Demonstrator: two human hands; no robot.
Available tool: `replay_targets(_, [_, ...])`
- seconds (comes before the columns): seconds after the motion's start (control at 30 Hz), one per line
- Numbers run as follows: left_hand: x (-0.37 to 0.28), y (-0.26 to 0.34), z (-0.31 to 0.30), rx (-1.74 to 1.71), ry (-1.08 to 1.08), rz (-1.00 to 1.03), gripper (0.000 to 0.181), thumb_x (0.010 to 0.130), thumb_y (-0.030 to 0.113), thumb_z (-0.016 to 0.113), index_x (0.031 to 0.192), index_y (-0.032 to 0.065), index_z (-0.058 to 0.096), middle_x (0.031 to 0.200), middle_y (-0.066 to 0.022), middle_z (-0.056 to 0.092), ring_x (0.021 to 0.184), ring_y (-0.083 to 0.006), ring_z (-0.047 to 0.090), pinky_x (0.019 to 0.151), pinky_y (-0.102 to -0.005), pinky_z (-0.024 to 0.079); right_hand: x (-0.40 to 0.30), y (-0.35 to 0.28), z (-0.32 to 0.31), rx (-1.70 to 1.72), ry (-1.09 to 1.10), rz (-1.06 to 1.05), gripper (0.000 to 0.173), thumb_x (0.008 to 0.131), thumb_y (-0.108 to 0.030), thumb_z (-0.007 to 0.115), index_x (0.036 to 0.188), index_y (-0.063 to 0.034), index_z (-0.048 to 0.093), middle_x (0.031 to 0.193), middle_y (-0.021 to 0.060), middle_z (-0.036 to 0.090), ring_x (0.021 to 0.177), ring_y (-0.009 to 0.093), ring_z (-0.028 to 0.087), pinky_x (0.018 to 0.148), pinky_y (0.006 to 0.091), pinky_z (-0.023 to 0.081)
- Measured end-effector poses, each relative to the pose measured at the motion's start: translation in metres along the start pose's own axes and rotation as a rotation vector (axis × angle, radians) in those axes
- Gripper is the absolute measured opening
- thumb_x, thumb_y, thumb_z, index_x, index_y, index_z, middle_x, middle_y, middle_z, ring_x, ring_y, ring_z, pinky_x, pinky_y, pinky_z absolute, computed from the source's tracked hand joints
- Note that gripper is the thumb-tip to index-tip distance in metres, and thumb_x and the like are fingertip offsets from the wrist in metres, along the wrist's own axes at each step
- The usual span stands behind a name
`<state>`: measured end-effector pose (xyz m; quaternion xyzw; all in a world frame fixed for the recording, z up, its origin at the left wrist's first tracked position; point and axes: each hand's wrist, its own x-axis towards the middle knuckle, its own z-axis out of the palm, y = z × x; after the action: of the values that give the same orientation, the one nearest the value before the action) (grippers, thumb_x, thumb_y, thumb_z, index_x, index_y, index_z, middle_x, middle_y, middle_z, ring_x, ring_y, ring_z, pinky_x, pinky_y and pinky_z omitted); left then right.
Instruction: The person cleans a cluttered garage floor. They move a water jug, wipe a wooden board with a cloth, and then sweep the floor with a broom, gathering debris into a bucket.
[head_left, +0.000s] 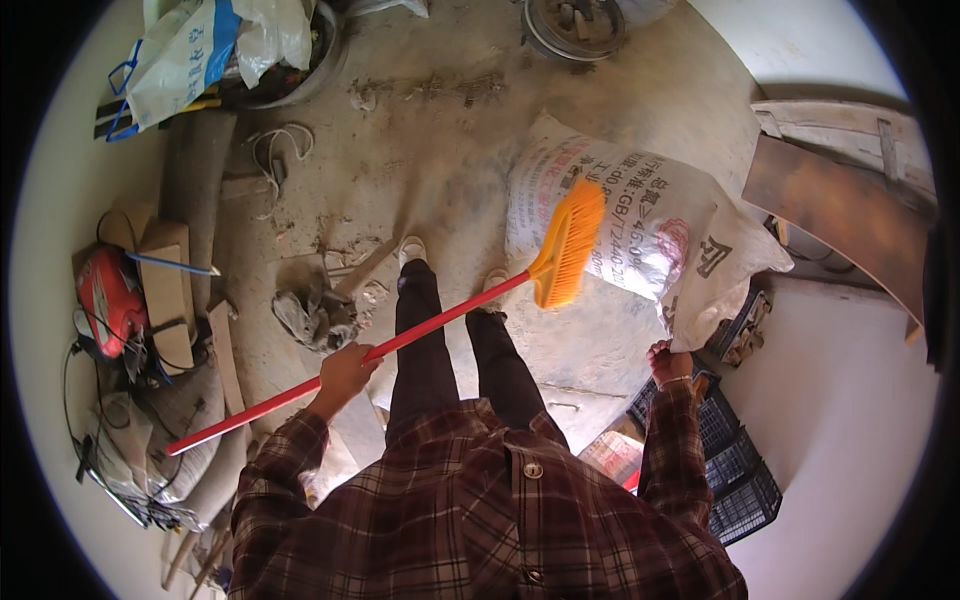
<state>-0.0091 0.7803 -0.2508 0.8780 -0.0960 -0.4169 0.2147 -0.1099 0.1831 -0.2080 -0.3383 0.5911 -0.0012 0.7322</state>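
My left hand (348, 375) grips the red handle (450, 315) of a broom, whose shaft slants from the lower left up to the right. Its orange bristle head (570, 246) hangs off the floor, in front of a large white woven sack (622, 210) in this view. The sack lies on the floor and bears printed writing. At the sack's gathered lower-right end, my right hand (670, 363) pinches a corner of the fabric. What the sack holds is hidden.
Crumpled grey cloth (315, 319) and debris lie by my feet on the concrete floor (420, 165). Black plastic crates (739, 480) stand at the right wall, below a curved brown board (840, 217). A red machine (112, 300) and a cardboard box (169, 300) stand left. A round metal basin (544, 45) is ahead.
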Motion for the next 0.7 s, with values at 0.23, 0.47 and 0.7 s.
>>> replay_targets(0.23, [0.024, -0.021, 0.129, 0.071, 0.110, -0.312, 0.026, 0.078, 0.035, 0.055, 0.082, 0.0095, 0.053, 0.071, -0.0098, 0.059, 0.066, -0.0307, 0.058, 0.057, -0.0425, 0.044, 0.037, -0.013, -0.041, -0.059, -0.066, 0.005, 0.025, 0.084, -0.026, 0.047, 0.065, -0.0096, 0.050, 0.061, 0.0047, 0.052, 0.057, 0.019, 0.051, 0.054, 0.0346, 0.045])
replay_targets(0.47, [0.032, -0.037, 0.176, -0.014, 0.048, -0.436, 0.028, 0.081, 0.036, 0.050, 0.090, 0.0095, 0.056, 0.072, -0.0145, 0.061, 0.070, -0.0334, 0.059, 0.061, -0.0450, 0.044, 0.064, -0.032, -0.078, 0.002, -0.225, 0.104, 0.027, 0.085, -0.027, 0.044, 0.068, -0.0075, 0.049, 0.065, 0.0049, 0.051, 0.062, 0.019, 0.051, 0.060, 0.0350, 0.048])
replay_targets(0.7, [-0.049, -0.008, 0.155, -0.010, 0.104, -0.518, 0.026, 0.083, 0.036, 0.047, 0.095, 0.0124, 0.053, 0.074, -0.0162, 0.060, 0.071, -0.0345, 0.058, 0.061, -0.0461, 0.044, 0.068, -0.019, -0.104, 0.016, -0.192, 0.110, 0.028, 0.084, -0.030, 0.045, 0.066, -0.0091, 0.052, 0.064, 0.0042, 0.054, 0.058, 0.019, 0.052, 0.057, 0.0349, 0.046])
